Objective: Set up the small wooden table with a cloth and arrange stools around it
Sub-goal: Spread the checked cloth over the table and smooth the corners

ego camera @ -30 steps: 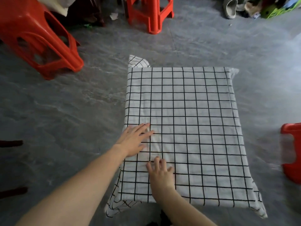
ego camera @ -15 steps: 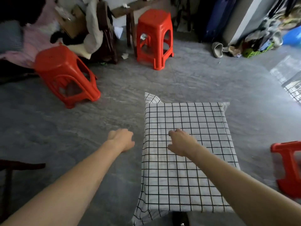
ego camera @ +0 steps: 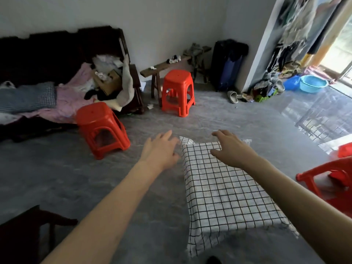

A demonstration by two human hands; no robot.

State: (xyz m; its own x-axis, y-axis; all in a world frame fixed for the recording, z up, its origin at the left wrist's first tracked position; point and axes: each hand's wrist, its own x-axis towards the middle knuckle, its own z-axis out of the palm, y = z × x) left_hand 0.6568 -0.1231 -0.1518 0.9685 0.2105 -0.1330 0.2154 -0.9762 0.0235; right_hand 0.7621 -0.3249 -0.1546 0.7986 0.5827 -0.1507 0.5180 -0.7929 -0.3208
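- Head view: the cloth, white with a black grid, covers the whole table, so no wood shows; it lies at 6 o'clock in the frame, and its near corners hang down over the grey floor.
- The left hand reaches out just left of the cloth's far corner, fingers spread and relaxed, holding nothing.
- The right hand hovers over the cloth's far edge, fingers loosely extended, empty; whether it touches the fabric cannot be told.
- One red stool stands at 10 o'clock from the table, well apart from it.
- A second stool stands at 12 o'clock, near a wooden bench.
- A third stool sits at 3 o'clock, cut off by the frame edge.
- A red shape behind it is blurred and also cut off.
- A dark piece of furniture at 8 o'clock is too dim to identify.
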